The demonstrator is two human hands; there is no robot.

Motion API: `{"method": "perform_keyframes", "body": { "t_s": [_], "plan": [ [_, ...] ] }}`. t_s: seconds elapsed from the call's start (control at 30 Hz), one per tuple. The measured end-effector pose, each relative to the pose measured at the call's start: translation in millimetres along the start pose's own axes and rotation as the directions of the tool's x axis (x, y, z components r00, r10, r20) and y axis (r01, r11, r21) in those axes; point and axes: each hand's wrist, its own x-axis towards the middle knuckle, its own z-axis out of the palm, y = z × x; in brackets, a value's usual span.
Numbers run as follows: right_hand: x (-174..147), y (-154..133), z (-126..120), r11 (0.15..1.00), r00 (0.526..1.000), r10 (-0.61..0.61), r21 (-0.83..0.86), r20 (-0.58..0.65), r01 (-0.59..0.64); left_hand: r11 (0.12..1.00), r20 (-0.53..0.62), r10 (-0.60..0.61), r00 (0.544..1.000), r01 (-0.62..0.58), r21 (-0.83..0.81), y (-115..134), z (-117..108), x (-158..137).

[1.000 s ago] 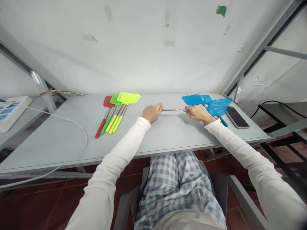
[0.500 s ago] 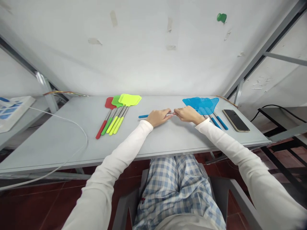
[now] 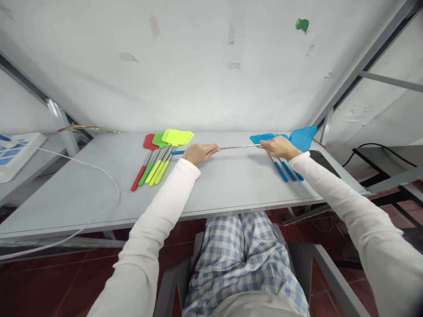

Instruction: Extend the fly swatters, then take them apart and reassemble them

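Between my hands a blue fly swatter lies sideways above the table, its thin metal rod drawn out long. My left hand is closed round it near the blue handle, whose end pokes out to the left. My right hand grips the rod towards the blue mesh head, which shows beyond my wrist. Under and beside my right hand lie several more blue fly swatters, their heads partly covered. To the left rest a red fly swatter, a green one and yellow ones, heads towards the wall.
A phone lies on the right of the grey table, partly behind my right sleeve. A white cable crosses the table's left side. A white wall stands behind. At far left is a white and blue object.
My hands have moved apart, the left one leftward and the right one rightward. The fly swatter's rod between them is now much longer, and its head has shifted right.
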Motion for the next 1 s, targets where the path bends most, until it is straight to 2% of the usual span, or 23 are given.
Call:
{"method": "perform_keyframes", "body": {
  "t_s": [0.13, 0.23, 0.33, 0.5, 0.6, 0.87, 1.0],
  "plan": [
    [-13.7, 27.3, 0.4, 1.0, 1.0, 0.029, -0.009, -0.002, -0.029, 1.0, -0.028, -0.004, 1.0, 0.004, 0.006, -10.0, -1.1, -1.0],
    [-17.1, 26.1, 0.5, 0.999, 0.999, 0.036, -0.016, -0.005, -0.036, 1.0, -0.006, -0.017, 1.0, 0.017, -0.01, -6.3, 1.1, 0.5],
    [-11.9, 3.1, -1.4, 0.999, 1.0, 0.017, -0.028, -0.015, -0.018, 0.998, 0.031, -0.037, 0.999, 0.039, -0.055, 6.7, 5.3, 3.0],
    [10.6, -56.4, -8.1, 0.991, 0.993, -0.112, -0.065, 0.033, 0.114, 0.997, 0.107, 0.016, 0.994, -0.009, -0.071, 36.8, 13.3, 3.7],
    [19.7, -74.0, -10.0, 0.984, 0.986, -0.161, -0.074, 0.038, 0.164, 0.998, 0.149, 0.031, 0.988, -0.021, -0.065, 41.4, 15.5, 1.0],
    [16.7, -59.5, -2.6, 0.995, 0.996, -0.09, -0.038, 0.027, 0.091, 0.998, 0.16, 0.028, 0.987, -0.036, 0.052, 29.3, 12.5, 6.1],
    [12.4, -54.3, -2.9, 0.998, 0.998, -0.059, -0.035, 0.023, 0.06, 0.998, 0.135, 0.031, 0.99, -0.038, 0.052, 27.4, 13.5, 7.2]
  ]
}}
